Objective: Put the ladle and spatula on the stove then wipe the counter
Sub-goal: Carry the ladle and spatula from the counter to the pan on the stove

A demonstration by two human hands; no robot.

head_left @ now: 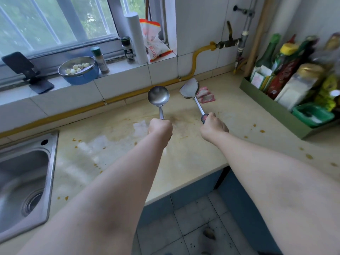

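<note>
Steel round-bowled ladle (158, 98) beside flat-bladed spatula (189, 89), red-and-dark grip.

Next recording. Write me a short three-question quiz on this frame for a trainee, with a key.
1. True or false: the right hand grips the spatula by its handle, blade raised.
2. Multiple choice: what does the left hand grip? A) the ladle B) a cup C) nothing
3. Fill in: the pink cloth lies on the ____, beyond the spatula's blade.

Key: 1 true; 2 A; 3 counter.
</note>
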